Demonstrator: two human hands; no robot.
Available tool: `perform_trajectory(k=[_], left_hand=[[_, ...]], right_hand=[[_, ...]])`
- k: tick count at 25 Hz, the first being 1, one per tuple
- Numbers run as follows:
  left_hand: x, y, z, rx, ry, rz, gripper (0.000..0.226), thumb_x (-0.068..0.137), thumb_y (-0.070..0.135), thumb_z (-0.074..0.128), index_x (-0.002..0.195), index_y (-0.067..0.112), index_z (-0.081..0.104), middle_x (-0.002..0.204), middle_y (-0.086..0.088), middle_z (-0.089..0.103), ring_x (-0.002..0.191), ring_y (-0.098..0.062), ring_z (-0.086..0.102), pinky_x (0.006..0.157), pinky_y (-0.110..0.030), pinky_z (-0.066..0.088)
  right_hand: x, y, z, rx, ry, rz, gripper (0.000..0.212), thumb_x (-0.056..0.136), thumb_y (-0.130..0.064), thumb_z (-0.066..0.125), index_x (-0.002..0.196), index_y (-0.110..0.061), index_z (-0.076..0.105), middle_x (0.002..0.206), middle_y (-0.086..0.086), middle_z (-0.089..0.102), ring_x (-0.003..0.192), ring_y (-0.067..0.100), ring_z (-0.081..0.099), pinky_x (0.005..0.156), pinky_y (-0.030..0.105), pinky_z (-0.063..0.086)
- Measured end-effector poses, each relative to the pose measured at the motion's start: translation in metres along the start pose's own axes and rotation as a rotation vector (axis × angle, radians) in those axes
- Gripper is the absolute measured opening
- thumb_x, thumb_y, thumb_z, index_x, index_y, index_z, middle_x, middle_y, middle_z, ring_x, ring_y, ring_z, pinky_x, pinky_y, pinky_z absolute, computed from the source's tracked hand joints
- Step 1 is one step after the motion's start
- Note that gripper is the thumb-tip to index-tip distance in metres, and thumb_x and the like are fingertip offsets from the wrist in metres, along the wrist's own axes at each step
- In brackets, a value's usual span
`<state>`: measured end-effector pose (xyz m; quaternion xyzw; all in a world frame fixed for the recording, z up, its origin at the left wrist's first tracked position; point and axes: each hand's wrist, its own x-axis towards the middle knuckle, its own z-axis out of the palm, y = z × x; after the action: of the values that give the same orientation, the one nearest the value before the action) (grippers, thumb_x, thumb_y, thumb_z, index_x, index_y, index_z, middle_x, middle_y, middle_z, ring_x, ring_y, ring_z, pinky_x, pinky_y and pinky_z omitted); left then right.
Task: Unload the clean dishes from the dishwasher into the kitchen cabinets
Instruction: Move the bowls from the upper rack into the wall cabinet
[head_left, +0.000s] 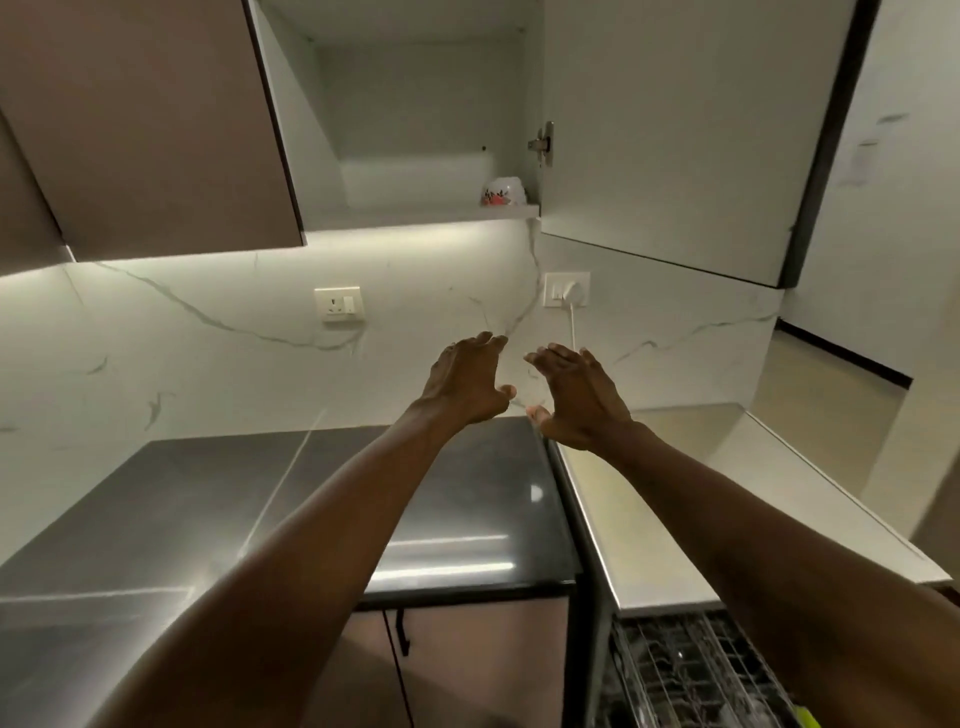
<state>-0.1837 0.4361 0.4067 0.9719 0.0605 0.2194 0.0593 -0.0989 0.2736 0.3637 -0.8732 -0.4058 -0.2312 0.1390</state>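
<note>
My left hand (467, 382) and my right hand (574, 397) are stretched out side by side above the back of the counter, palms facing each other, fingers apart, holding nothing. Above them the upper cabinet (415, 210) stands open. A white bowl with a red flower pattern (503, 192) sits upside down at the right end of its lower shelf. The dishwasher rack (691, 675), dark wire with dishes hard to make out, shows at the bottom right under my right forearm.
The open cabinet door (670, 135) hangs to the right of the shelf at head height. A dark glossy countertop (208, 519) lies below left, a pale counter (691, 499) to the right. Two wall sockets (338, 304) sit on the marble backsplash, one with a white plug (567, 291).
</note>
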Motion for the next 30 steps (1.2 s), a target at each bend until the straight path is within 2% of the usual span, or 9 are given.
perform_trajectory(k=[7,13,18,20,22,23,25,28,30], left_hand=[[-0.056,0.106,0.075,-0.048,-0.124,-0.063,0.072,0.077,0.048,0.071,0.14,0.023,0.048,0.131,0.002,0.058,0.115,-0.025,0.06,0.09,-0.039,0.053],[-0.098,0.207,0.161,-0.057,-0.352,-0.063,0.079,0.075,0.051,0.071,0.144,0.021,0.046,0.136,0.001,0.056,0.117,-0.025,0.058,0.091,-0.042,0.053],[-0.112,0.272,0.216,-0.062,-0.487,0.033,0.076,0.08,0.05,0.067,0.146,0.02,0.044,0.139,-0.003,0.056,0.124,-0.029,0.055,0.095,-0.045,0.051],[-0.114,0.294,0.239,-0.115,-0.535,0.072,0.071,0.079,0.052,0.068,0.14,0.021,0.049,0.128,-0.004,0.063,0.113,-0.029,0.06,0.088,-0.045,0.054],[-0.115,0.313,0.267,-0.173,-0.597,0.084,0.053,0.076,0.047,0.072,0.122,0.025,0.058,0.102,0.0,0.068,0.091,-0.026,0.066,0.074,-0.038,0.057],[-0.114,0.324,0.281,-0.181,-0.631,0.083,0.041,0.076,0.043,0.072,0.112,0.028,0.059,0.091,0.003,0.067,0.082,-0.023,0.066,0.068,-0.036,0.057],[-0.116,0.345,0.309,-0.224,-0.686,0.073,0.027,0.075,0.034,0.068,0.1,0.03,0.06,0.079,0.007,0.063,0.07,-0.018,0.065,0.061,-0.034,0.058],[-0.117,0.384,0.355,-0.268,-0.779,0.093,0.024,0.076,0.03,0.067,0.1,0.027,0.063,0.071,0.006,0.064,0.061,-0.014,0.062,0.057,-0.035,0.059],[-0.114,0.406,0.399,-0.273,-0.833,0.088,0.041,0.078,0.031,0.068,0.117,0.021,0.063,0.079,0.001,0.066,0.064,-0.018,0.063,0.06,-0.036,0.06]], right_hand=[[-0.111,0.075,0.004,0.114,-0.14,0.0,0.075,0.084,-0.039,0.069,0.149,-0.018,0.04,0.152,0.006,0.046,0.145,0.023,0.034,0.118,0.05,0.027],[-0.229,0.15,0.035,0.249,-0.355,0.192,0.077,0.087,-0.037,0.068,0.154,-0.02,0.033,0.16,0.007,0.033,0.149,0.024,0.026,0.118,0.051,0.028],[-0.298,0.195,0.048,0.295,-0.399,0.312,0.075,0.083,-0.027,0.07,0.15,-0.014,0.039,0.153,0.01,0.044,0.141,0.028,0.04,0.113,0.047,0.038],[-0.322,0.212,0.056,0.308,-0.399,0.353,0.068,0.081,-0.026,0.073,0.143,-0.013,0.048,0.142,0.009,0.055,0.131,0.028,0.051,0.108,0.044,0.045],[-0.347,0.227,0.067,0.306,-0.405,0.385,0.049,0.077,-0.028,0.071,0.124,-0.021,0.058,0.12,0.001,0.065,0.109,0.023,0.063,0.089,0.039,0.055],[-0.359,0.235,0.07,0.317,-0.401,0.413,0.04,0.075,-0.026,0.069,0.114,-0.022,0.061,0.108,-0.001,0.066,0.098,0.022,0.065,0.08,0.037,0.057],[-0.388,0.249,0.079,0.39,-0.39,0.49,0.03,0.074,-0.021,0.065,0.104,-0.018,0.064,0.098,0.001,0.067,0.088,0.024,0.067,0.07,0.037,0.056],[-0.438,0.281,0.098,0.443,-0.361,0.685,0.03,0.077,-0.015,0.07,0.106,-0.015,0.067,0.099,0.006,0.071,0.087,0.029,0.068,0.071,0.041,0.057],[-0.467,0.307,0.118,0.463,-0.389,0.825,0.032,0.076,-0.015,0.073,0.107,-0.012,0.066,0.1,0.01,0.07,0.091,0.032,0.067,0.073,0.041,0.055]])
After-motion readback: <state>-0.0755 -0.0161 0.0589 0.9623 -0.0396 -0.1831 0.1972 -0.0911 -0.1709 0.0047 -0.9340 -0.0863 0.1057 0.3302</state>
